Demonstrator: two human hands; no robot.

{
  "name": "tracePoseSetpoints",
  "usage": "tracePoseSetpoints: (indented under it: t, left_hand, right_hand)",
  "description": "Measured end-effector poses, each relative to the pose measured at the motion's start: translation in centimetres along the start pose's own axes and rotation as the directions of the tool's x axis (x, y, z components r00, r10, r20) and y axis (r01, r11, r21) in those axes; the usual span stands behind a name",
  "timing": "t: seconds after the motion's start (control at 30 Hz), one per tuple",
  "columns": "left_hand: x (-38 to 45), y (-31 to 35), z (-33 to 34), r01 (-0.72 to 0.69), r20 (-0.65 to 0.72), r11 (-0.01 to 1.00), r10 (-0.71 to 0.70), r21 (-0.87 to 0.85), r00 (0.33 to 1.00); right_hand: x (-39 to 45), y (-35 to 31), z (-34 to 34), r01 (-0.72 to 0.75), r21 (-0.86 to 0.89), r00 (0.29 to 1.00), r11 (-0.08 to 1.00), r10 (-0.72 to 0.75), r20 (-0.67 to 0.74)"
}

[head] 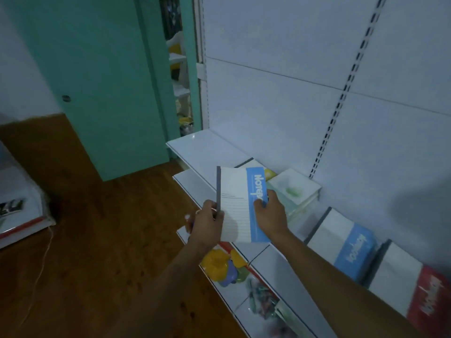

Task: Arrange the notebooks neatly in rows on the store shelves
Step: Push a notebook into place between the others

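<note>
Blue-striped notebook [241,206] pinched by both hands, left [207,222] (spine edge), right [269,213] fingers curled

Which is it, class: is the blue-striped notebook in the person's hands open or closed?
Closed. The notebook shows only its cover and grey spine; the left hand and right hand grip its edges above the shelf.

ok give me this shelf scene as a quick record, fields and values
held item: blue-and-white notebook, over the shelf front
left hand: grips its grey spine edge
right hand: grips its blue side
top shelf: green notebook, another blue notebook, red notebook leaning in a row
lower shelf: yellow plastic toys
floor: wood
</note>
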State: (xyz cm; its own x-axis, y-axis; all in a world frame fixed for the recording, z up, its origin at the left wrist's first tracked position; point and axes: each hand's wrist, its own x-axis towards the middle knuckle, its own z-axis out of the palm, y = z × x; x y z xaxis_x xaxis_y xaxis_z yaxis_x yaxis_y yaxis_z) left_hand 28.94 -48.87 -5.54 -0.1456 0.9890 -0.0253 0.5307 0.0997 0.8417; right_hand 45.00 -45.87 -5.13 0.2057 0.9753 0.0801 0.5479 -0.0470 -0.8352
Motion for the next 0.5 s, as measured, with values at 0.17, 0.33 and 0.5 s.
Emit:
tracePoseSetpoints:
  t: [0.17, 0.33, 0.5]
  left_hand:
    - [5.4, 3.0, 5.9, -0.164, 0.207, 0.986, 0.165, -0.024, 0.964]
    - [8.0, 6.3, 12.7, -0.290, 0.543, 0.953, 0.289, -0.087, 0.788]
    - [7.7, 7.9, 18.2, -0.417, 0.678, 0.907, 0.346, -0.063, 0.648]
  right_hand:
    - [3.3, 4.2, -4.0, -0.174, -0.002, 0.965, 0.985, 0.170, -0.198]
    - [3.2, 9.1, -8.9, -0.366, 0.055, 0.851, 0.929, 0.358, -0.383]
    - [1.4, 12.7, -11.1, -0.507, 0.126, 0.707, 0.852, 0.495, -0.504]
